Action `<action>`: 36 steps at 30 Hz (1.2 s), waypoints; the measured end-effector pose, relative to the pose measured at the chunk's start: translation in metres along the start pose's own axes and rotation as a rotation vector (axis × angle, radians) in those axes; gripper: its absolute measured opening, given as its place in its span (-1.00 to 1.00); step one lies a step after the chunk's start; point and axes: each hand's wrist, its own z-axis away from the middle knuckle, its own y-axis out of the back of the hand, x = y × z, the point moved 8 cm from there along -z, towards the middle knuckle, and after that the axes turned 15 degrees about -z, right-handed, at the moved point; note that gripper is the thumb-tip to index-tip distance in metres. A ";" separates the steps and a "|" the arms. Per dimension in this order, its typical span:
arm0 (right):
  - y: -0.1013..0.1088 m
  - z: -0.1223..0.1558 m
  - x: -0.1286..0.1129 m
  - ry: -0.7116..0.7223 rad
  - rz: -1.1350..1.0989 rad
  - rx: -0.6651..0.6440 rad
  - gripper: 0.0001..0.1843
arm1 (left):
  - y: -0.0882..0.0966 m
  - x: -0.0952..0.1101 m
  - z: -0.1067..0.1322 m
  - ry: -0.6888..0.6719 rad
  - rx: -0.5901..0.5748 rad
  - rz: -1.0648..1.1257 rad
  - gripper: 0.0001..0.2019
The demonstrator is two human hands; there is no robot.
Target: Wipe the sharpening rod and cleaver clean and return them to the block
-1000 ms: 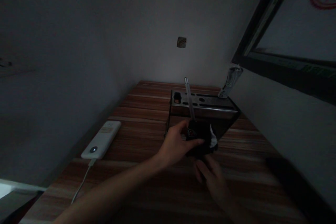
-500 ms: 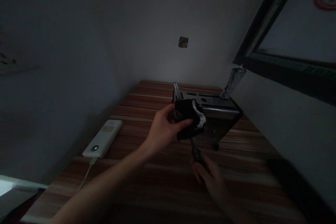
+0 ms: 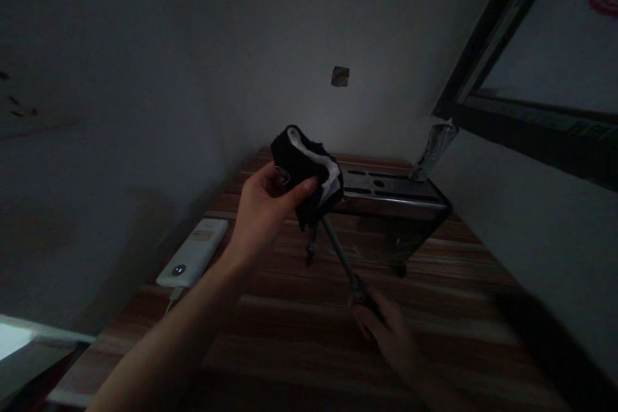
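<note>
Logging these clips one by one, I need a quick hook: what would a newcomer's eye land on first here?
Probably the black, white-edged bundle in the left hand, near the middle of the dim view. Next comes the grey rod in the right hand, slanting up to the bundle's lower edge; whether its end goes inside is hidden. The white device with a cable stands out on the wooden table at left.

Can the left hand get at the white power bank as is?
Probably not: the left hand holds the black cloth, though nothing seems to lie on the power bank.
</note>
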 end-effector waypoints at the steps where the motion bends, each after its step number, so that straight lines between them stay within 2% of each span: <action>1: 0.000 0.000 0.000 0.000 0.008 0.000 -0.54 | 0.003 0.000 -0.001 0.009 0.012 -0.005 -0.69; 8: 0.001 0.000 0.001 0.000 0.029 0.011 -0.51 | 0.011 0.008 -0.003 0.001 0.070 0.017 -0.74; 14: 0.005 0.002 0.007 -0.005 0.044 0.036 -0.55 | 0.010 0.003 -0.002 0.033 0.085 0.006 -0.73; 28: 0.001 0.004 0.001 0.009 0.054 -0.007 -0.58 | -0.003 -0.005 0.001 0.046 -0.008 0.030 -0.73; 32: 0.002 0.004 0.003 0.017 0.035 -0.010 -0.57 | -0.012 -0.005 0.007 0.056 -0.049 0.002 -0.72; 36: 0.003 0.004 0.001 0.033 0.020 -0.010 -0.58 | -0.032 -0.004 0.020 0.085 -0.145 -0.031 -0.75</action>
